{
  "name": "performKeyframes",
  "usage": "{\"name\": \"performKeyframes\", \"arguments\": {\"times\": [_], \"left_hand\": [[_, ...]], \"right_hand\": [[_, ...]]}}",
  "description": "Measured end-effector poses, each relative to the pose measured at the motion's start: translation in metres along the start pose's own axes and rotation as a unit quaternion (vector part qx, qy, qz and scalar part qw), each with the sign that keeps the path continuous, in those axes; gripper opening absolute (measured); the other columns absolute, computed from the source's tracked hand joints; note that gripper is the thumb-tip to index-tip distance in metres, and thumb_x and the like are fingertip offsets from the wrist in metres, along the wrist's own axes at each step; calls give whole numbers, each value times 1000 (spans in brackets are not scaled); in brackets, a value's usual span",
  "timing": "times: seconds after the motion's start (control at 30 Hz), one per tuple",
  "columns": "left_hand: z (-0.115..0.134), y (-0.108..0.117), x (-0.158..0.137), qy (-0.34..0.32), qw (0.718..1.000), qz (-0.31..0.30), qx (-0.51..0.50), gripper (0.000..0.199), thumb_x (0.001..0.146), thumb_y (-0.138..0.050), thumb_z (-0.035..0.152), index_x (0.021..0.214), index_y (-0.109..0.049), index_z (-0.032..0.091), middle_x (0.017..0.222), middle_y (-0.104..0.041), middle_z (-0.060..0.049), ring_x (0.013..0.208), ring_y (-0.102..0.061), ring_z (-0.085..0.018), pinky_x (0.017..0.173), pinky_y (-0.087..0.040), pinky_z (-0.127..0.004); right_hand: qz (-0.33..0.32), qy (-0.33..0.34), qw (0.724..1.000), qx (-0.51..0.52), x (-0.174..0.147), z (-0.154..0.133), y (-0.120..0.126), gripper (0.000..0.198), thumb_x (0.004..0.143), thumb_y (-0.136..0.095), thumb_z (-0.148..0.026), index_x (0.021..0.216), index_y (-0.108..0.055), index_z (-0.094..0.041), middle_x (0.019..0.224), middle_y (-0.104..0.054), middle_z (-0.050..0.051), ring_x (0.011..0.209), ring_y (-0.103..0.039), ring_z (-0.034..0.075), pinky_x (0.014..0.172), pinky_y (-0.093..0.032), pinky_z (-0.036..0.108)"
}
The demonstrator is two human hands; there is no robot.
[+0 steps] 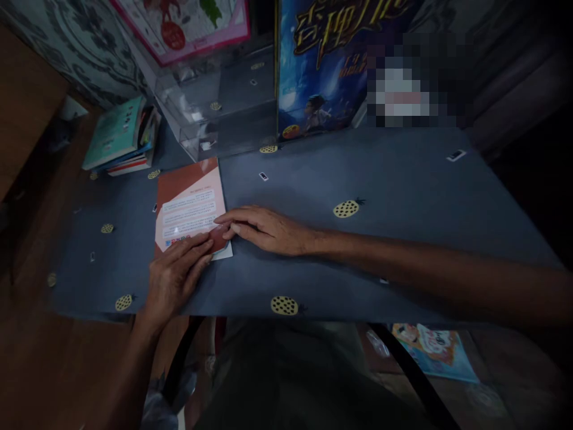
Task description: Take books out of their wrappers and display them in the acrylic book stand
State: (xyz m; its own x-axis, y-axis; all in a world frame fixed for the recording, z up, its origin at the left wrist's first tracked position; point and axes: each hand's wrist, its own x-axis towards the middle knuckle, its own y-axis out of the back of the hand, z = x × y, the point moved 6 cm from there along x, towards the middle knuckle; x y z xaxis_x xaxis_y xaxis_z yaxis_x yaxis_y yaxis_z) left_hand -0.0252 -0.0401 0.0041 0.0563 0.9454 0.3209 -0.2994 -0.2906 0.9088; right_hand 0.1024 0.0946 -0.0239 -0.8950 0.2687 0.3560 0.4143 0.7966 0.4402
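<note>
Resting unclenched, left hand covers the lower edge of a glossy pink-and-brown paper booklet; right hand touches its lower right corner, pinch unclear. Booklet's down, closed on grey pineapple-print table; white layer juts beneath, seemingly not lined up.
</note>
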Motion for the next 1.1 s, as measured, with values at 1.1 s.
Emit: {"name": "performKeyframes", "arguments": {"times": [1.1], "left_hand": [[5, -1, -3, -52, 998, -4, 29, 29, 96, -59, 16, 123, -69, 21, 128, -72, -10, 115, -70, -23, 99, -57, -42]], "right_hand": [[-50, 73, 996, -24, -4, -15, -8, 29, 101, -45, -16, 121, -66, -16, 114, -72, 10, 109, -63, 20, 100, -47, 39]]}}
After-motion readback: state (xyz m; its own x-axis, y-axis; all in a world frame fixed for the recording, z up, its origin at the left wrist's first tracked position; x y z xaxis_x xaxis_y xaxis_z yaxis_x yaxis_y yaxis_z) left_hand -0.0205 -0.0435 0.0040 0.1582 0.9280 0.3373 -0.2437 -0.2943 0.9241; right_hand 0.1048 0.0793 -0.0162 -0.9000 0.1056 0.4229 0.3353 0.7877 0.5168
